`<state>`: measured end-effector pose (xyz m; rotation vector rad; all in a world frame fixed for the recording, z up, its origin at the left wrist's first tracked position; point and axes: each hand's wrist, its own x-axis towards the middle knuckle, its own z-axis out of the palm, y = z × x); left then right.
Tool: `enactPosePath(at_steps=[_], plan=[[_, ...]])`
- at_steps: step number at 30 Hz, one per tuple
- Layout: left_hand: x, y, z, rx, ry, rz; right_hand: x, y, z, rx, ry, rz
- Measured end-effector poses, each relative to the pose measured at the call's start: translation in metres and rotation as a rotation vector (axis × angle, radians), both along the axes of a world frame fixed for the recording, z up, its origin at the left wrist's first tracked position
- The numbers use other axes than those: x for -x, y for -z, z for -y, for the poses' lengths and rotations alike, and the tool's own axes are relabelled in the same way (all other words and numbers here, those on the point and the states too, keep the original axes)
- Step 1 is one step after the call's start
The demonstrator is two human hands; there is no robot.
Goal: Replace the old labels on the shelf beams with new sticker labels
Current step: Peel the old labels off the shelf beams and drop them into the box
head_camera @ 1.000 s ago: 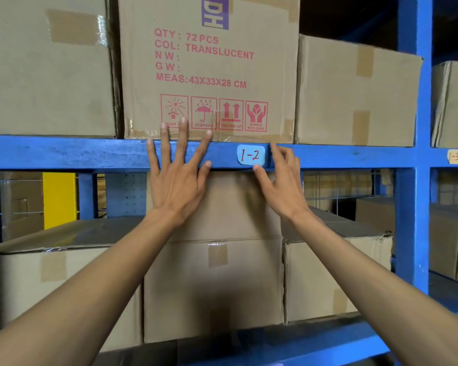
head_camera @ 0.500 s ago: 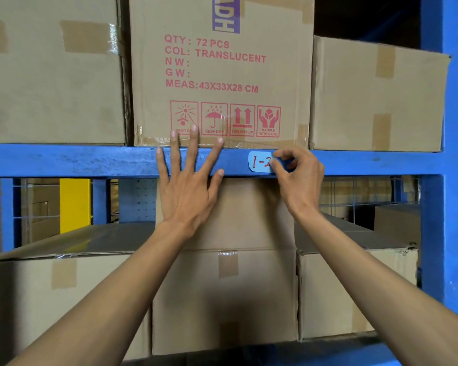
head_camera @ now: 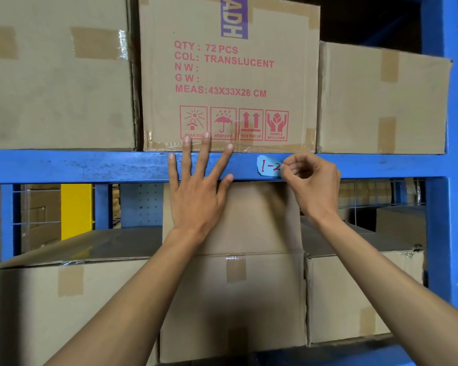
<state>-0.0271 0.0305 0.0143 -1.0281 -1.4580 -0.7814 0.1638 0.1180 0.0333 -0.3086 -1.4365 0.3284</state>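
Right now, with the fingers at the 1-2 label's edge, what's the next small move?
Probably peel leftward: the right hand pinches at the right edge of the pale blue label, which looks mostly stuck to the blue beam. The left hand lies flat, bracing beside it.

Printed carton (head_camera: 228, 75) marked 72 PCS and TRANSLUCENT, plain taped cartons either side (head_camera: 56, 75) (head_camera: 381, 101), more taped boxes (head_camera: 233, 299) on the lower level, yellow post (head_camera: 76, 210) behind at left, wire mesh (head_camera: 368, 194) at right
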Motion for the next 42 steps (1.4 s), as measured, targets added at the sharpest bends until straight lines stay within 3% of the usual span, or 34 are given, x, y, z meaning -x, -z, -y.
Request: enactPosePath(at_steps=[13, 18, 29, 35, 42], plan=[[-0.006, 0.009, 0.004, 0.092, 0.000, 0.043, -0.037, 0.036, 0.029, 0.131, -0.164, 0.017], [-0.037, 0.052, 0.001, 0.191, 0.167, 0.128, -0.066, 0.077, 0.023, 0.291, -0.170, 0.099], [-0.126, 0.223, -0.046, 0.763, 0.474, 0.316, -0.149, 0.218, 0.000, 0.689, -0.087, 0.045], [-0.164, 0.279, -0.079, 1.023, 0.465, 0.365, -0.179, 0.277, -0.021, 0.854, -0.058, 0.044], [-0.197, 0.326, -0.127, 1.191, 0.410, 0.346, -0.208, 0.326, -0.054, 0.956, -0.030, 0.079]])
